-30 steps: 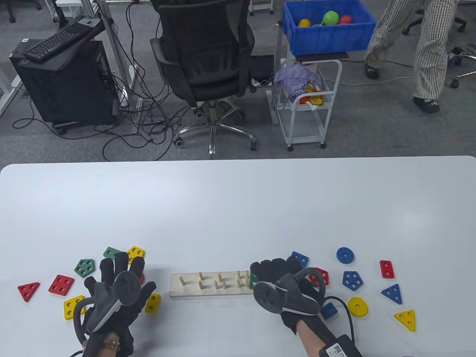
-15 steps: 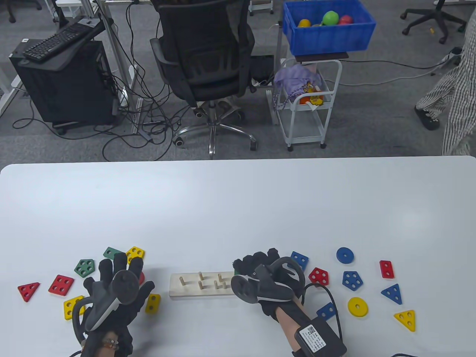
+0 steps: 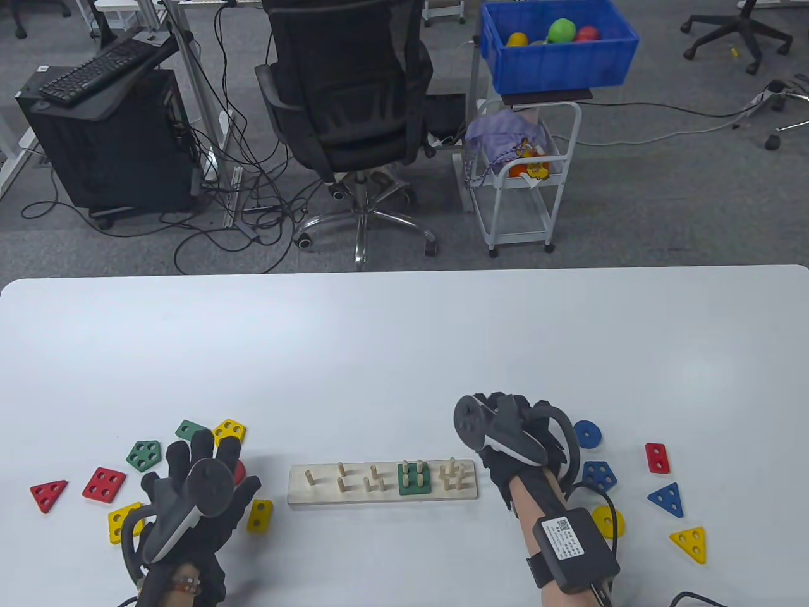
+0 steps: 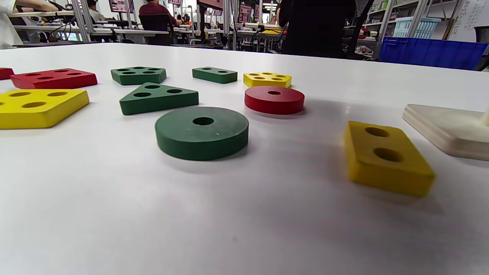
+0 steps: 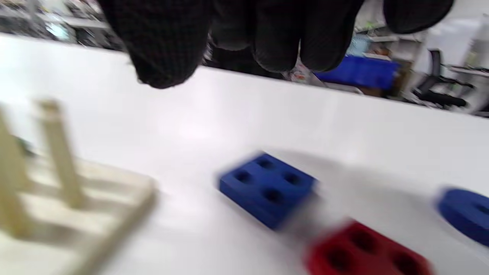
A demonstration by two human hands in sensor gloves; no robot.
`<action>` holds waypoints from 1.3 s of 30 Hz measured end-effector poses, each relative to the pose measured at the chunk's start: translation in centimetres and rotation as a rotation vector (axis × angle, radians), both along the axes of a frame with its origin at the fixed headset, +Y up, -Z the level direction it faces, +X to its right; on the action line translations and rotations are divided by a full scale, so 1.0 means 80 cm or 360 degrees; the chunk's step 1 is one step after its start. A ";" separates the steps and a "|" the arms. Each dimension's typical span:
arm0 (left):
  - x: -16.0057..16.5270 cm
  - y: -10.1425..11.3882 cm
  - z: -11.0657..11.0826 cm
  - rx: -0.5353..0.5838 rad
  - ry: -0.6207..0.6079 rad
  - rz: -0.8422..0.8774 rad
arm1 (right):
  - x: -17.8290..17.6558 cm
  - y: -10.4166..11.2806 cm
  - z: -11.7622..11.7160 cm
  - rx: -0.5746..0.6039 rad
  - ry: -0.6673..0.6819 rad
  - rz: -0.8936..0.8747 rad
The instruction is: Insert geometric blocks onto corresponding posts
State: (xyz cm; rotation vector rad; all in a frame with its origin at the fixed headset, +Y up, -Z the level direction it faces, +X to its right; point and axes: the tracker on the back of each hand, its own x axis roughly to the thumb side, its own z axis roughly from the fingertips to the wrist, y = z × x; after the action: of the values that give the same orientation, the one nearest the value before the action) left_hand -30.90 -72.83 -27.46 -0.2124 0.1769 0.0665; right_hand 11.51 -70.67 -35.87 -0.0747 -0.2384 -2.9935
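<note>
Left hand (image 3: 189,499) lies flat and relaxed on the desk (image 3: 404,354), holding nothing. Green square block (image 3: 414,478) sits on its four pegs on the peg board (image 3: 382,484). Right hand (image 3: 512,430) hovers empty, fingers loosely hanging over the blue square block (image 5: 267,187); risk: rushed grab knocks the nearby red block (image 5: 366,252).

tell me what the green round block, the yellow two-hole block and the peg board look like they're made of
Green round block: probably painted wood, with a matte, faintly speckled face and solid thick edges.
Yellow two-hole block: the same look, opaque matte paint and slightly softened corners; moulded plastic can't be ruled out.
Peg board: unpainted pale wood, a plain light base with matching dowel pegs.
</note>
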 end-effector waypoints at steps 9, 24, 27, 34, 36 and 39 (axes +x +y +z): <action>0.001 0.000 0.000 -0.0018 -0.0002 -0.0014 | 0.013 -0.051 -0.017 -0.0209 -0.0002 0.0184; 0.001 0.001 0.000 -0.0003 0.0032 -0.0034 | -0.009 -0.032 0.011 0.0156 0.0363 0.0137; 0.001 0.001 0.000 0.0005 0.0039 -0.0040 | -0.028 -0.004 0.027 0.0274 0.0491 0.0064; 0.001 0.005 0.002 0.0073 0.0035 -0.0016 | -0.080 0.019 0.058 0.0336 0.0757 -0.0085; 0.001 0.005 0.002 0.0078 0.0034 -0.0014 | -0.093 0.014 0.063 0.0320 0.0813 -0.0054; 0.001 0.005 0.002 0.0072 0.0033 -0.0015 | -0.108 0.003 0.067 0.0254 0.0864 -0.0034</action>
State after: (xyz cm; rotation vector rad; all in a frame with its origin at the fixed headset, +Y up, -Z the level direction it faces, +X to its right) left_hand -30.83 -72.43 -27.30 -0.1660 0.1968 0.0632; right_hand 2.87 -70.44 -30.49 -0.8546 0.0628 -2.8581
